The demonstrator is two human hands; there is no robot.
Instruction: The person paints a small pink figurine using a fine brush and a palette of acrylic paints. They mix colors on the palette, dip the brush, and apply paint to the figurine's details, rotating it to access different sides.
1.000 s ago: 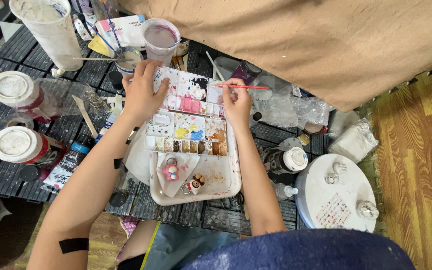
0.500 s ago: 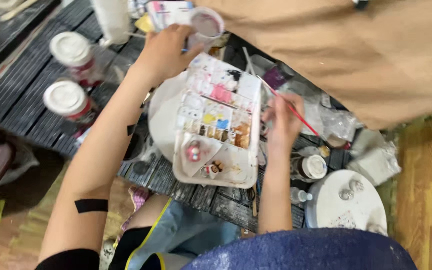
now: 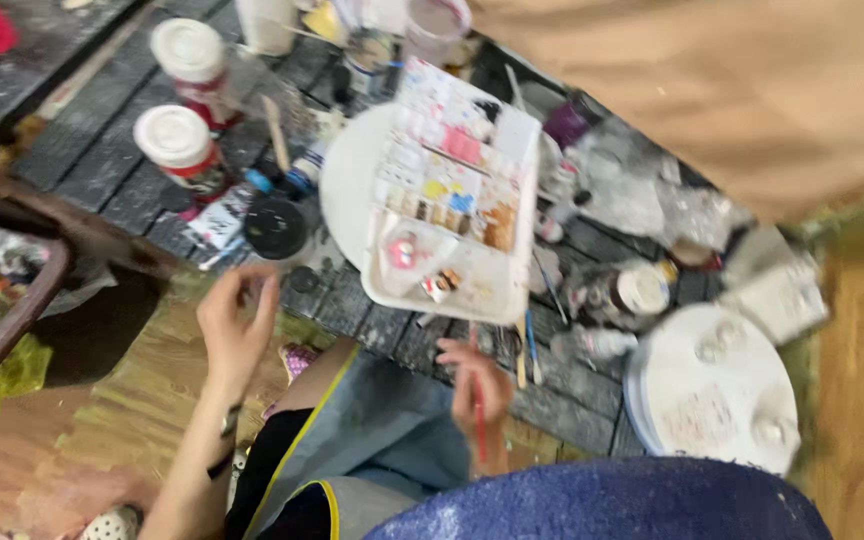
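1. The right hand (image 3: pixel 474 385) sits just off the near edge of the dark slatted surface (image 3: pixel 112 150), above the person's lap; its fingers are pinched around a thin red paintbrush (image 3: pixel 478 420) that points down toward the body.
2. The left hand (image 3: pixel 235 325) hovers off the near-left edge of the surface, holding nothing, with fingers loosely spread and slightly curled.
3. A white paint palette (image 3: pixel 452 200) with many small colour wells lies tilted near the middle of the surface, resting partly on a round white plate (image 3: pixel 347 190).
4. Two white-lidded jars (image 3: pixel 177 140) stand toward the far-left corner.
5. A round white tray (image 3: pixel 712 395) lies at the near-right edge.
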